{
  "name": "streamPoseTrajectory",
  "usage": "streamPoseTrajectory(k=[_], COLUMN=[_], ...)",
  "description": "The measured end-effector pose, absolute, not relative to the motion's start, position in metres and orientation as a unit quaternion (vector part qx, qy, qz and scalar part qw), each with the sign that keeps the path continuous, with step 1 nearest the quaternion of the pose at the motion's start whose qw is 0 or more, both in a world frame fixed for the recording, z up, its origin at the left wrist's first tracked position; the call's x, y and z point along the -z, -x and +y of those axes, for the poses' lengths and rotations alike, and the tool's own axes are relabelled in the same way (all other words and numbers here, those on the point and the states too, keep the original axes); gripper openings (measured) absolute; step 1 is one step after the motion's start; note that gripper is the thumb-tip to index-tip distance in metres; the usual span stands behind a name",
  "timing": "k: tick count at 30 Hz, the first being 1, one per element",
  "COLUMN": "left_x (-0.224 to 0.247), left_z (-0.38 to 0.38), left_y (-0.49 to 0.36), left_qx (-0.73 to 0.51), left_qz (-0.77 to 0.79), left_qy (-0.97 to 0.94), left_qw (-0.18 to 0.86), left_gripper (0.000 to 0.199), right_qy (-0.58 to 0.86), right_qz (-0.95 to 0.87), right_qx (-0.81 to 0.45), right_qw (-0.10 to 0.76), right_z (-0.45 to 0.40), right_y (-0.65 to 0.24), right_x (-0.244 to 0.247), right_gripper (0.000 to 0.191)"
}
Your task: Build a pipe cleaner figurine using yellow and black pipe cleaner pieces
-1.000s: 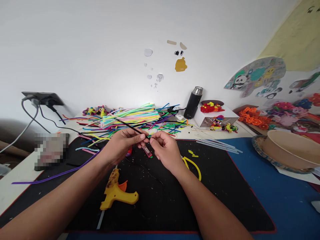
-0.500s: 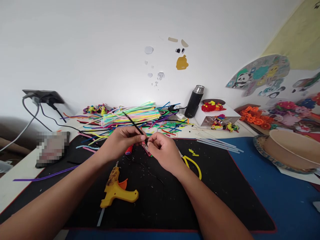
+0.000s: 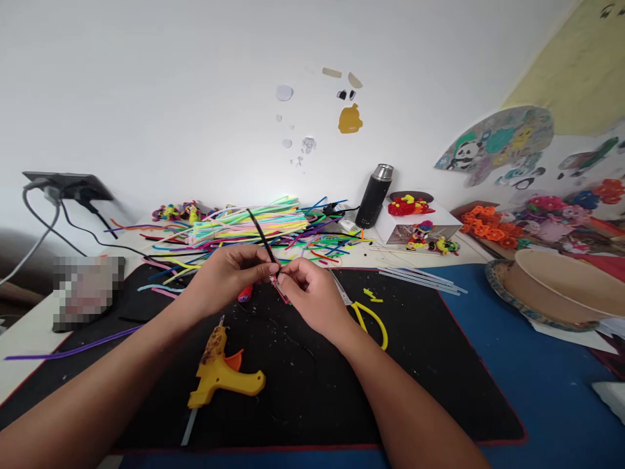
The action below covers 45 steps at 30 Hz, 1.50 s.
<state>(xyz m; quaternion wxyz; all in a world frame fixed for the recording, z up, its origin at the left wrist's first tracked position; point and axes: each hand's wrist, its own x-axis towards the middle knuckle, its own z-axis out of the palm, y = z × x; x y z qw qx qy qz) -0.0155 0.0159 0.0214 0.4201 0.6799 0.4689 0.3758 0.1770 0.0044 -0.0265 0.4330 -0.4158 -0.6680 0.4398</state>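
Observation:
A black pipe cleaner [image 3: 261, 233] rises at a slant from between my fingertips. My left hand [image 3: 234, 277] pinches it between thumb and fingers. My right hand [image 3: 312, 286] meets the left at the strip's lower end, its thumb and fingers closed there on the same pipe cleaner. Just below the fingertips lies a small red and white item [image 3: 282, 293], mostly covered. A red cylinder-like piece [image 3: 245, 294] rests by the left hand. Yellow-handled scissors [image 3: 374, 319] lie on the mat, partly behind my right wrist. Nearer to me is a yellow glue gun [image 3: 222, 374] with an orange trigger.
Many coloured pipe cleaners [image 3: 249, 225] are heaped at the back. Clear glue sticks [image 3: 422, 280] lie on the right of the black mat [image 3: 415, 391]. A black thermos [image 3: 374, 197], a white box [image 3: 415, 228] and a wide bowl [image 3: 561, 286] stand beyond. Cables run at left.
My hands have drawn closer together, and the black pipe cleaner stands somewhat steeper. The whole view has shifted, with most things appearing a little further left.

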Motion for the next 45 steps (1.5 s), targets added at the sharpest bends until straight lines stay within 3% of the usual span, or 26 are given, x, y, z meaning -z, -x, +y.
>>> streamPoseTrajectory(k=[17,29,35,45], left_x=[-0.011,-0.013,-0.021,-0.019], left_z=[0.016,0.019,0.017,0.017], left_y=[0.008,0.019,0.021,0.019], left_qx=[-0.456,-0.396,-0.332,-0.403], left_qz=[0.482,0.492,0.459,0.477], left_qy=[-0.577,-0.662,-0.774,-0.655], left_qw=[0.476,0.404,0.283,0.426], left_gripper=[0.039,0.037,0.026,0.037], right_qy=[0.405,0.419,0.413,0.402], right_qz=[-0.625,-0.683,-0.74,-0.641], right_qx=[-0.471,-0.398,-0.344,-0.452], right_qw=[0.474,0.446,0.405,0.472], right_z=[0.005,0.001,0.0,0.003], right_y=[-0.177,-0.179,-0.18,-0.179], right_x=[0.025,0.02,0.016,0.024], right_gripper=[0.011,0.005,0.009,0.011])
